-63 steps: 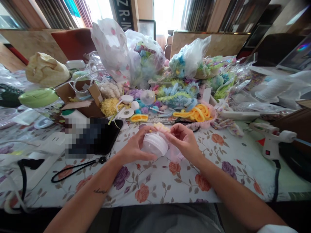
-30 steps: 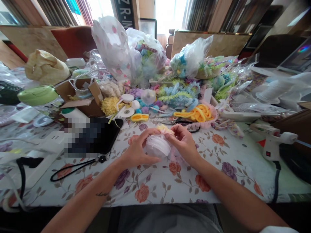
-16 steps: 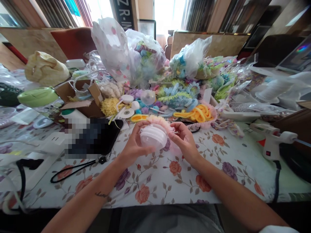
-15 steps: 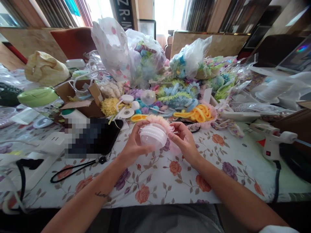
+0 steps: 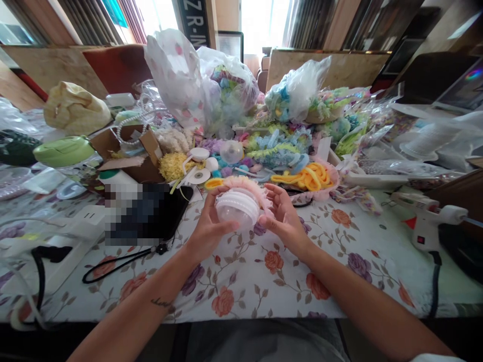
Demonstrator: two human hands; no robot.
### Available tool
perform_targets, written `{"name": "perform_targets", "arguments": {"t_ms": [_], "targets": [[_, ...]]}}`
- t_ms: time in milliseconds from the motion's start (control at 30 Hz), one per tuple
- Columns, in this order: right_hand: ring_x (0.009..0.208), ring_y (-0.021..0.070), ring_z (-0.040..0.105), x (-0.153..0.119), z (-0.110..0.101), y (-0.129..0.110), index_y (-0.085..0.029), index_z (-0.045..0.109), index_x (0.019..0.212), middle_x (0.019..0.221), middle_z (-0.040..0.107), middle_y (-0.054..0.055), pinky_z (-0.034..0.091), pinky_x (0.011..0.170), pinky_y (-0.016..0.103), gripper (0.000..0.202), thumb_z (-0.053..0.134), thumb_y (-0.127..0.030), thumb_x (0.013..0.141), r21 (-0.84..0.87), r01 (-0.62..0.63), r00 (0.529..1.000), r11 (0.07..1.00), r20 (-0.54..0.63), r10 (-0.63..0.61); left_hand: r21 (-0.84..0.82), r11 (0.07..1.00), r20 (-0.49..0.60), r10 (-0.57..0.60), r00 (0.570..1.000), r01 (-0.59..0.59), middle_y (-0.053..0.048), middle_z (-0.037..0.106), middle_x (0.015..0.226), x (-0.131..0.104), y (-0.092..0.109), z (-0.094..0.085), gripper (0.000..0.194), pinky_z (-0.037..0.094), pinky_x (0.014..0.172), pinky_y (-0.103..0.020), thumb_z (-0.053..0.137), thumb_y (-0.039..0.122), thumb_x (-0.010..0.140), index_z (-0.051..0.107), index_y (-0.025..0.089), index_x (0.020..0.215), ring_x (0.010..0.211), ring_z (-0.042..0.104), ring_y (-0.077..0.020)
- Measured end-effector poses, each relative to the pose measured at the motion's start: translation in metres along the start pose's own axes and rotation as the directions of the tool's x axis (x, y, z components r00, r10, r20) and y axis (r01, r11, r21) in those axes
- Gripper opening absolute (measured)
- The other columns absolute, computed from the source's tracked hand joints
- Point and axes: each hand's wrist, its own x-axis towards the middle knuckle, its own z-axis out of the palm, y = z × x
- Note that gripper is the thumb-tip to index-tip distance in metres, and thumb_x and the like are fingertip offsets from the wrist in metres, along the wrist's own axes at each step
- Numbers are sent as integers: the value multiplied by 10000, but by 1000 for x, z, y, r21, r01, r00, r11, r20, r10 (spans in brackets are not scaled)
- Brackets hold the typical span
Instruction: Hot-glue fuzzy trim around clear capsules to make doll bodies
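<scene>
Above the flowered cloth, my left hand (image 5: pixel 211 221) is wrapped round a clear, rounded plastic container (image 5: pixel 236 213) with a white band about its upper part. Pink ruffled trim (image 5: pixel 249 187) runs along the container's far and right edge. My right hand (image 5: pixel 285 218) is at the right side, its thumb and curled fingers around the loose-looking end of the ruffle; the exact contact is hard to make out. Beyond the hands lie a yellow cord bundle (image 5: pixel 313 176) and a white ribbon spool (image 5: pixel 198 175).
A dark phone (image 5: pixel 160 211) with a strap and a power strip (image 5: pixel 71 251) lie at left. A glue gun (image 5: pixel 426 221) stands at right. Across the back are a cardboard box (image 5: pixel 128 168), plastic bags (image 5: pixel 177 75) and heaps of coloured trim.
My right hand's fingers have opened a little and shifted around the ruffle, which now shows more on the right side. The view has moved slightly.
</scene>
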Motion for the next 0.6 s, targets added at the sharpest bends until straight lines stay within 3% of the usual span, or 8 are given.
{"name": "perform_targets", "arguments": {"t_ms": [167, 367, 500, 600], "targets": [[1234, 307, 492, -1, 3, 9, -326, 293, 1428, 1327, 491, 115, 443, 1003, 495, 1010, 839, -499, 596, -83, -57, 996, 995, 63, 62, -83, 994, -41, -68, 997, 65, -28, 561, 1145, -2, -1, 7, 632, 479, 851, -293, 806, 247, 681, 407, 280, 1170, 999, 580, -174], [1205, 314, 532, 0, 4, 15, -317, 227, 1470, 1348, 494, 123, 512, 937, 466, 1089, 840, -509, 590, -59, -21, 998, 998, 63, 25, -119, 988, -30, -99, 995, 95, -36, 559, 1175, -7, -5, 15, 876, 468, 894, -314, 831, 240, 658, 271, 317, 1328, 1036, 588, -187], [1265, 318, 492, 2, 3, 9, -314, 200, 1485, 1433, 428, 121, 480, 997, 476, 1141, 852, -502, 569, -46, 3, 996, 999, 88, 1, -32, 991, -33, -130, 991, 129, -68, 534, 1281, -7, -8, 18, 1095, 449, 953, -367, 839, 258, 650, 112, 363, 1463, 1163, 548, -253], [1284, 325, 478, 4, -4, 3, -322, 158, 1503, 1461, 403, 120, 453, 1027, 495, 1181, 861, -477, 567, -22, -20, 994, 1000, 107, 22, 98, 990, -63, -93, 994, 99, -91, 479, 1370, -5, -9, 20, 1133, 427, 989, -376, 880, 307, 579, 183, 326, 1472, 1251, 480, -302]]}}
